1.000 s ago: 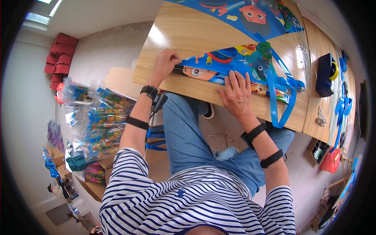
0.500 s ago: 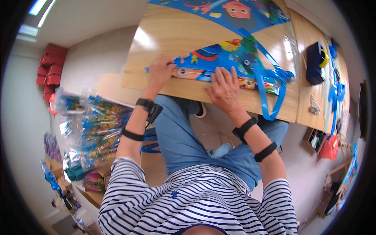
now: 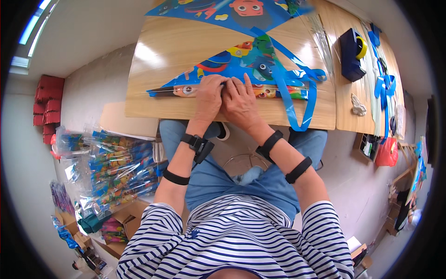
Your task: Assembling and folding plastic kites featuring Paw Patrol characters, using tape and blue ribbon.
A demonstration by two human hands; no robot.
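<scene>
At the near edge of the desk (image 3: 139,109), left hand (image 3: 209,95) and right hand (image 3: 241,100) are lying side by side, fingers pressing flat to pin the folded kite (image 3: 241,69).

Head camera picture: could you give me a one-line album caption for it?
Both hands, left hand and right hand, press side by side on a folded blue cartoon kite on a wooden table.

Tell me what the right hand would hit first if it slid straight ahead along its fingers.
The right hand already lies on the folded blue fish-print kite; straight ahead, its fingers would probably keep crossing that kite, then reach bare wooden tabletop.
</scene>
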